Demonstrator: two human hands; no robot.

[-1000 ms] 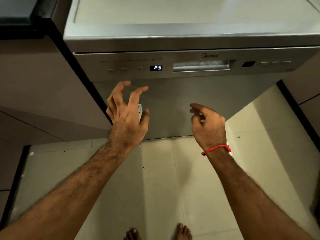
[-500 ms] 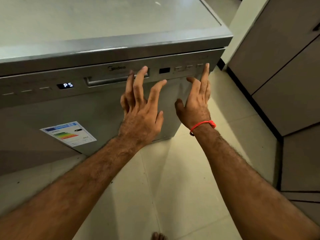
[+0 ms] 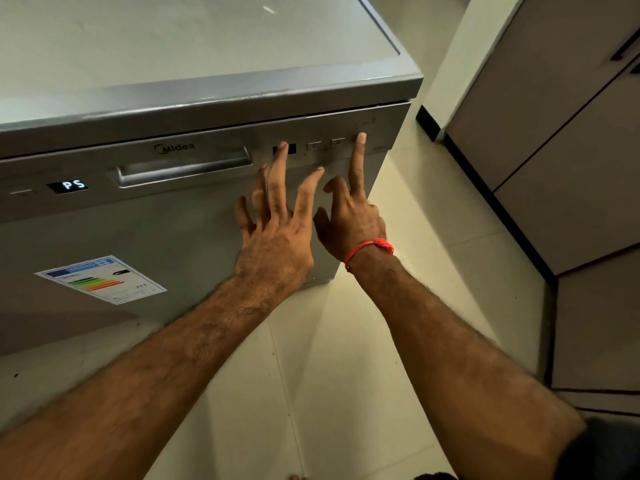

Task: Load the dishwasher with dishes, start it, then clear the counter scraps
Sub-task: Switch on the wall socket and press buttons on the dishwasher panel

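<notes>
A silver freestanding dishwasher [image 3: 166,237] stands with its door closed. Its lit display [image 3: 71,186] reads P5, left of the recessed door handle [image 3: 183,166]. A row of small buttons [image 3: 323,145] sits on the right of the control panel. My right hand [image 3: 349,216], with a red thread on the wrist, has its index finger stretched out, the tip on the rightmost button. My left hand [image 3: 277,233] is spread flat against the door front just beside it, fingertips at a small dark window [image 3: 284,149]. Neither hand holds anything.
An energy label sticker [image 3: 100,279] is on the lower door. The dishwasher's flat top [image 3: 173,39] is pale and bare. Beige cabinet doors [image 3: 561,140] stand to the right across a strip of light floor tiles [image 3: 346,375]. My toes show at the bottom edge.
The view swung left to right across the dishwasher front. Both hands rose from below the panel to its right end, and my right index finger now rests on the rightmost button.
</notes>
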